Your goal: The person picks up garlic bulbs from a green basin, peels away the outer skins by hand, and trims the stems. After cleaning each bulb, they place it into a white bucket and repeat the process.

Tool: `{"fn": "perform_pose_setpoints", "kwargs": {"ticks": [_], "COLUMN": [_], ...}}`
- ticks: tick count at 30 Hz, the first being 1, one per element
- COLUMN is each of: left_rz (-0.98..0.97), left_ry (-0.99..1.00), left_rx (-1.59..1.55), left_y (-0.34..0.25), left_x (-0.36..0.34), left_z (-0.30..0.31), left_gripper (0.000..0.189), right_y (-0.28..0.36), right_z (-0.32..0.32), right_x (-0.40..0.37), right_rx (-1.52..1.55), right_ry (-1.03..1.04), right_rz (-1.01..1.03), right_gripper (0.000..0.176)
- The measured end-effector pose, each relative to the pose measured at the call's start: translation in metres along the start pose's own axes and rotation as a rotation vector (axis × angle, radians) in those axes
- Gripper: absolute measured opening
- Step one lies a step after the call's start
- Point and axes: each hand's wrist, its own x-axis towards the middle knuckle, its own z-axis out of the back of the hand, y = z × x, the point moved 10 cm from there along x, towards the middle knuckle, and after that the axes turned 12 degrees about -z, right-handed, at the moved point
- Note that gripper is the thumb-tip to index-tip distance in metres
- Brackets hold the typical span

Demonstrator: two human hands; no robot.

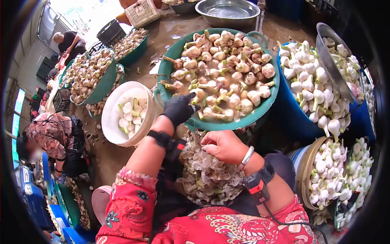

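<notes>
My left hand [178,109], in a black glove, reaches over the near rim of a large green tub [266,106]. Its fingers are apart, close against garlic bulbs [198,94] that sit in murky water with their brownish skins and cut stems. My bare right hand [223,146], a bracelet at its wrist, is held just below the tub with fingers curled together. Whatever is in those fingers, if anything, is hidden. Beneath it lies a heap of loose garlic skins [211,175], in front of my body.
A white bucket [115,110] with peeled garlic stands left of the tub. Blue barrels [290,107] and a pale bucket [302,171] of cleaned bulbs crowd the right. Green tubs [99,87] of unpeeled garlic, and a bending person [50,134], are farther left. A metal basin [227,12] sits behind.
</notes>
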Motion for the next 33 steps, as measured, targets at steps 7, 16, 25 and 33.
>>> {"fn": "perform_pose_setpoints", "kwargs": {"ticks": [7,16,25,33], "left_rz": [0.106,0.197,0.178,0.156], "left_ry": [-0.005,-0.115,-0.455,-0.425], "left_rx": [-0.187,-1.521,-1.706,-1.74], "left_y": [0.059,-0.047,-0.04,-0.044], "left_x": [0.045,-0.07,-0.085,-0.09], "left_z": [-0.045,0.025,0.016,0.03], "left_gripper": [0.033,0.03,0.034,0.033], "right_y": [-0.008,0.019,0.011,0.008], "right_z": [0.037,0.045,0.02,0.009], "right_x": [0.003,0.019,0.015,0.02], "right_rx": [0.218,0.715,0.963,1.265], "right_ry": [-0.106,-0.067,-0.032,0.127], "right_rz": [-0.139,0.153,0.053,-0.019], "right_gripper": [0.02,0.073,0.062,0.056]}}
